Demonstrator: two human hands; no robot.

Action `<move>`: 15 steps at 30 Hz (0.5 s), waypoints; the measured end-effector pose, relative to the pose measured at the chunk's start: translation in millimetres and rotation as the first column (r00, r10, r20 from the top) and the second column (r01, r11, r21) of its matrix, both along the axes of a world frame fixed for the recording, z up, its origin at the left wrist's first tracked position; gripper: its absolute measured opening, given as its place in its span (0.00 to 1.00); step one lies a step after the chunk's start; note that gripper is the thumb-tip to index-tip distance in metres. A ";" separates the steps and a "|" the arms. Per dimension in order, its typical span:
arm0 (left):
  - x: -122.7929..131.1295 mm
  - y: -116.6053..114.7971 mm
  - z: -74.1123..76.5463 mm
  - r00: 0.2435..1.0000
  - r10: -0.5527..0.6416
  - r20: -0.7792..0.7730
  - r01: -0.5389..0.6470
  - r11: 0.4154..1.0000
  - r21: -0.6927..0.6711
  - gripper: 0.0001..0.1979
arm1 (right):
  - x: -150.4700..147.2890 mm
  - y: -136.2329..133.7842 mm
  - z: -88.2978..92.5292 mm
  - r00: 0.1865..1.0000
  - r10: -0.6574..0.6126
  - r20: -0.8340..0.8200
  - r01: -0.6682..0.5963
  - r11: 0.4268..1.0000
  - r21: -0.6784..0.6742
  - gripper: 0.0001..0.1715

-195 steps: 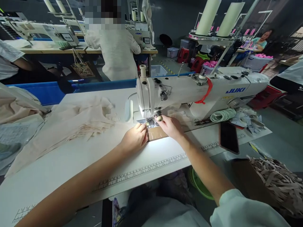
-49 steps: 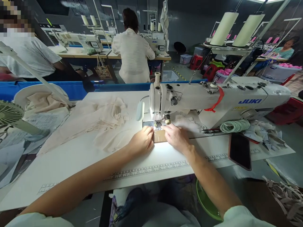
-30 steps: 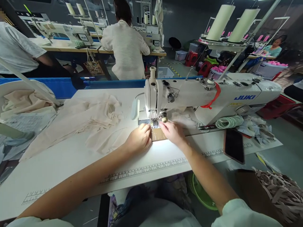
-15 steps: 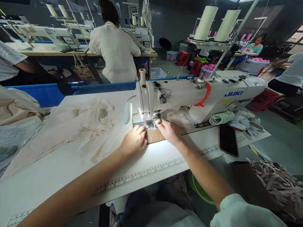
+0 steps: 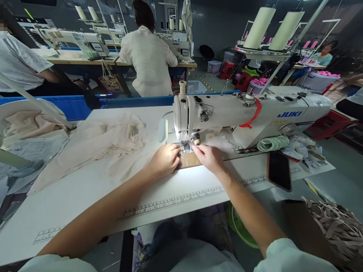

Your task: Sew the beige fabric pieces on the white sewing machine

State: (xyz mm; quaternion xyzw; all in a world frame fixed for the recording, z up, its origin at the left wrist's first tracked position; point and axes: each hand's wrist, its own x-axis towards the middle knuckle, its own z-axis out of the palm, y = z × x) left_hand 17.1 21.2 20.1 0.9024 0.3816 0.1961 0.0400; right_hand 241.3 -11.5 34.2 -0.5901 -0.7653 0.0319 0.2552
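A white sewing machine stands on the table, its needle area lit. My left hand is closed just left of the presser foot, fingertips pressed together at the needle plate. Whatever they pinch is too small to make out. On the other side, my right hand rests with its thumb and fingers drawn together, just below the small round knob. Anything in those fingers is hidden. Between the hands lies a brown strip on the machine bed. Beige fabric is heaped to the left.
A phone, a coil of pale cord and fabric scraps lie right of the machine. A ruler scale runs along the table's front. A box of fabric strips stands low at right. Co-workers sit beyond.
The camera view has turned slightly left, so the scene sits further right. My right hand is slightly lower relative to the round knob. My left hand stays beside the presser foot.
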 end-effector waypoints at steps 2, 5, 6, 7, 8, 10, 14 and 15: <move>-7.5 3.9 12.5 0.993 0.116 0.017 -0.114 0.989 -0.091 0.18 | -9.8 -11.1 2.8 0.989 0.148 -0.002 -0.148 0.989 0.013 0.17; -21.0 7.5 30.9 0.918 0.388 -0.086 -0.398 0.899 -0.182 0.18 | -35.6 -31.4 3.4 0.912 0.400 0.087 -0.406 0.912 0.060 0.19; -25.4 7.3 35.5 0.881 0.450 -0.145 -0.471 0.860 -0.197 0.18 | -45.5 -38.7 1.7 0.875 0.467 0.130 -0.478 0.876 0.067 0.26; -29.6 6.0 39.1 0.852 0.484 -0.200 -0.520 0.826 -0.217 0.17 | -55.1 -46.2 -1.1 0.837 0.522 0.163 -0.537 0.841 0.063 0.36; -33.9 3.4 41.6 0.836 0.494 -0.240 -0.545 0.802 -0.246 0.16 | -63.5 -53.8 -4.7 0.806 0.563 0.183 -0.580 0.813 0.052 0.45; -44.9 -6.9 44.3 0.855 0.452 -0.255 -0.517 0.782 -0.349 0.14 | -75.2 -69.8 -13.6 0.773 0.604 0.191 -0.620 0.784 0.028 0.54; -88.5 -56.0 45.8 0.950 0.302 -0.082 -0.291 0.759 -0.583 0.17 | -75.1 -110.6 -31.0 0.782 0.609 0.132 -0.620 0.782 0.070 0.23; -104.8 -75.1 45.9 0.953 0.299 -0.045 -0.257 0.725 -0.639 0.19 | -71.6 -123.0 -34.8 0.781 0.621 0.060 -0.624 0.777 0.086 0.11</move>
